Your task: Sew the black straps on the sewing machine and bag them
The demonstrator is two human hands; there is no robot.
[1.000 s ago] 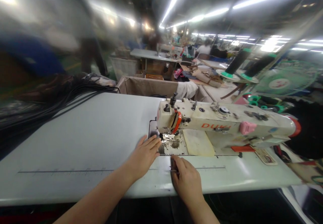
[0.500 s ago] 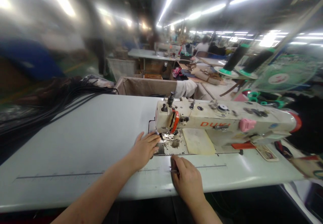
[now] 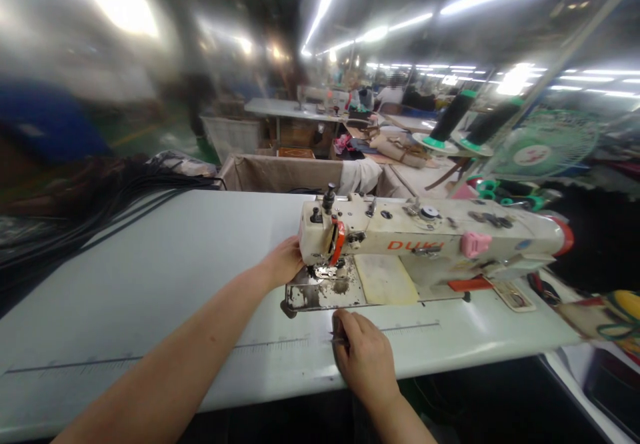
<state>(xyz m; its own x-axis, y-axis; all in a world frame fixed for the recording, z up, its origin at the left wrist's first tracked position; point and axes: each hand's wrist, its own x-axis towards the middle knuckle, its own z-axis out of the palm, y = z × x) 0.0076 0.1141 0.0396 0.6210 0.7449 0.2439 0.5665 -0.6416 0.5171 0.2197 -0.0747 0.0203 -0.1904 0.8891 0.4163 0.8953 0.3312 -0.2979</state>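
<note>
A white sewing machine [image 3: 425, 237] with red lettering stands on the pale table [image 3: 165, 264]. My left hand [image 3: 285, 261] reaches to the left side of the machine's head; its fingertips are hidden behind the head. Below the needle area lies the worn metal plate [image 3: 325, 294], with a yellowish sheet [image 3: 385, 279] to its right. Near the table's front edge, over the printed ruler line, my right hand [image 3: 363, 351] is closed around a small dark tool [image 3: 340, 334], whose thin metal tip pokes out to the left.
Black cords [image 3: 125, 211] hang over the table's left side. Behind the machine is a fabric-lined bin [image 3: 280, 174] with a white cloth [image 3: 360, 176]. Dark thread cones [image 3: 453, 121] and a green fan [image 3: 543, 147] stand at the back right.
My left hand has moved from beside the presser foot up and back, behind the machine's head. My right hand keeps its grip near the front edge. The view has shifted slightly.
</note>
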